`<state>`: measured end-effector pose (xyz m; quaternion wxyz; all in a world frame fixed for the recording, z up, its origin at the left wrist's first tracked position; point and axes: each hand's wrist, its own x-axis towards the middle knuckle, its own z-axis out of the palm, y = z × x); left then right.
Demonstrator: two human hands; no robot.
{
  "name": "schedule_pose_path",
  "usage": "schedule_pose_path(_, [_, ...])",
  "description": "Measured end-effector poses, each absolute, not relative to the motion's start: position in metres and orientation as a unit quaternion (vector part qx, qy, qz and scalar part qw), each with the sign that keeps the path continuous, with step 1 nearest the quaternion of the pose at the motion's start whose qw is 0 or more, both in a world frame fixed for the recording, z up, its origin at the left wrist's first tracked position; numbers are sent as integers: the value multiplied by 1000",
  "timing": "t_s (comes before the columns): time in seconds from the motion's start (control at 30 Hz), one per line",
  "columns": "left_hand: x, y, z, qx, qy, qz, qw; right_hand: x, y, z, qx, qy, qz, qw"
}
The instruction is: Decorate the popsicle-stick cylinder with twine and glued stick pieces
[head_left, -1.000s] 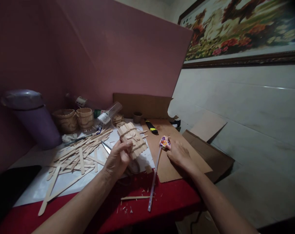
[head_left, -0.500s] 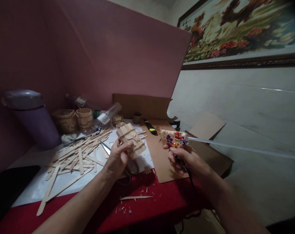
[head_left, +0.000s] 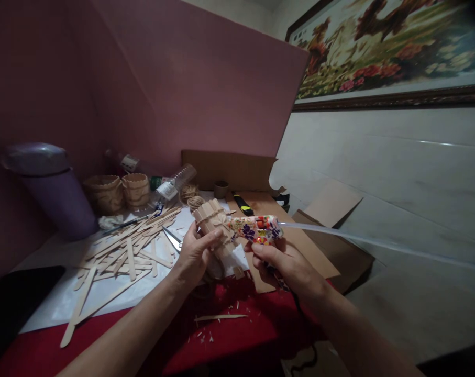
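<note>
My left hand is closed around a small cup-like piece built of wooden craft sticks, with twine round it, held tilted above the table. In my right hand is a hot glue gun with a flowery pattern. A long clear glue stick juts from its back end, and a small red light glows on its side. The gun's nozzle end is at the right side of the craft-stick piece and covers part of it; whether the tip touches cannot be made out.
Loose craft sticks lie piled on white paper at left, beside scissors. Behind stand a purple bottle, two wooden pots, a plastic bottle and twine balls. A utility knife rests on cardboard.
My right hand has brought the glue gun leftward to the craft-stick piece. My left hand has turned the piece slightly and shifted it a little to the right.
</note>
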<state>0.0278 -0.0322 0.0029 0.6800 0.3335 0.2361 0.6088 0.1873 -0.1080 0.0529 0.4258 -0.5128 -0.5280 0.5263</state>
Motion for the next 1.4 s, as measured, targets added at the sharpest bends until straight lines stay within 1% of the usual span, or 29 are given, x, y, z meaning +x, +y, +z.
schedule_pose_path(0.63, [31,-33,6,318,243,620,675,187,-106,49,-520,-572,496,396])
schedule_pose_path(1.4, [30,-32,2,340,236,618,668,189,-104,44,-507,-603,468,401])
